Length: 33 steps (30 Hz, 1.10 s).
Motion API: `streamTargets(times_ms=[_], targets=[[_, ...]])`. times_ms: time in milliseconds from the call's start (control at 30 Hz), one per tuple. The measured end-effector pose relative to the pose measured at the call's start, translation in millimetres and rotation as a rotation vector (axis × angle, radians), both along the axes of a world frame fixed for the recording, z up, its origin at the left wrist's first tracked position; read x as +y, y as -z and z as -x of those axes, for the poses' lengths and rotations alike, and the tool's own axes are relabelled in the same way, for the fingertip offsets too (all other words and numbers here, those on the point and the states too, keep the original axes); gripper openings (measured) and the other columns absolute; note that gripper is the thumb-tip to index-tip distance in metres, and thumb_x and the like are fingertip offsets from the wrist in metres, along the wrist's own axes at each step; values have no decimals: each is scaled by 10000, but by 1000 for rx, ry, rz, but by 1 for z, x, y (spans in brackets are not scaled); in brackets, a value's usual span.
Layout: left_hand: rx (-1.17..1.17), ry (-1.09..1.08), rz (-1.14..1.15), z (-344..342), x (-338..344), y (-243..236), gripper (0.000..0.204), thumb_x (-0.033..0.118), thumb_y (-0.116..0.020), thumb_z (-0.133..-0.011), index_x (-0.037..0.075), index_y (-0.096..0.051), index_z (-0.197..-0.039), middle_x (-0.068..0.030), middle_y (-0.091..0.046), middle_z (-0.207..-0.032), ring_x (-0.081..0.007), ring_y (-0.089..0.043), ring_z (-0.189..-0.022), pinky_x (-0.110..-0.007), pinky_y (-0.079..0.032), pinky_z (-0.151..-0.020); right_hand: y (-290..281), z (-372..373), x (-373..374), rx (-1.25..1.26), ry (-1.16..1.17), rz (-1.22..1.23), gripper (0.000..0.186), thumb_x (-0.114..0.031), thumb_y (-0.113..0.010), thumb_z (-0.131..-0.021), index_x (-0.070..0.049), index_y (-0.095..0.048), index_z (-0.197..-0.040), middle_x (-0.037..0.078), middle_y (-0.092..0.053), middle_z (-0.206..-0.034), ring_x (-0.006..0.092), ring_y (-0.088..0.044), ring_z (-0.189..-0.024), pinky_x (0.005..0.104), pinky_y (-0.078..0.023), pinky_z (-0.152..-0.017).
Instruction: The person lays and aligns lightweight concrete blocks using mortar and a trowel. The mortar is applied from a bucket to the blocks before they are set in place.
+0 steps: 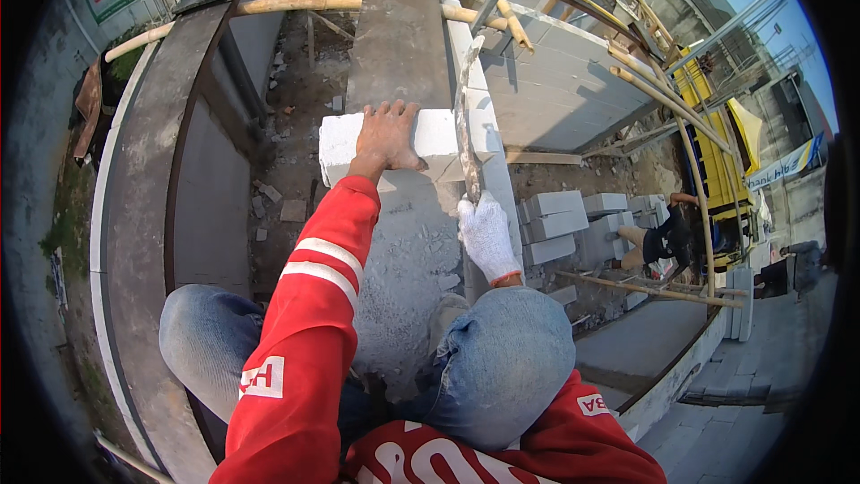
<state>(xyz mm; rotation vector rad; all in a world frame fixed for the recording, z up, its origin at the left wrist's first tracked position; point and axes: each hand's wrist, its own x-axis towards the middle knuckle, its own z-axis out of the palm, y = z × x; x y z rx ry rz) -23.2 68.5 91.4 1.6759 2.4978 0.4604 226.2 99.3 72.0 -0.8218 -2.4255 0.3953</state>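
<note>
Across the dusty plank in front of me lies a white lightweight concrete block (339, 145). My left hand (388, 136), bare, grips it from above, with the fingers at its far edge and the thumb toward the near side. A long, worn hand saw (464, 116) stretches away from me at the block's right end, its blade caked with pale dust. My right hand (488, 231), in a white knit glove, is closed round the near end of the saw; the handle is hidden in the fist. Whether the blade has cut into the block cannot be made out.
White dust and crumbs cover the plank (403, 251) between my knees. A block wall (488, 125) runs along its right side. Lower right, block stacks (551, 220) stand near another person (667, 237). Bamboo poles (300, 4) cross ahead; a yellow truck (708, 139) is beyond.
</note>
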Motion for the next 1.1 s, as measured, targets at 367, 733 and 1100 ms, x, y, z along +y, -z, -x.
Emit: streamTargets(times_ms=[367, 733, 1100], targets=[[33, -9, -14, 7, -6, -2, 1117, 510, -880, -407, 110, -466, -1364, -115, -554, -1257, -330, -499, -1216, -505, -348, -1013, -180, 36, -11, 316, 104, -33, 276, -29, -602, -872, 32, -582, -1140, 237, -569, -1024, 337, -624, -836, 417, -514, -705], [20, 5, -33, -1, 0, 3, 1131, 553, -864, -397, 106, -475, -1360, -117, -568, -1246, -335, -516, -1203, -495, -350, -1015, -63, 15, 5, 90, -23, 470, 108, -74, -616, -831, -4, -595, -911, 243, -559, -897, 383, -618, -811, 457, -502, -649], [37, -14, -15, 5, -9, -5, 1127, 535, -874, -398, 116, -469, -1362, -121, -563, -1268, -340, -514, -1207, -498, -342, -1012, -54, 27, -15, 3, 72, -68, 136, -92, -584, -875, 34, -581, -926, 222, -562, -833, 306, -624, -723, 393, -487, -605]])
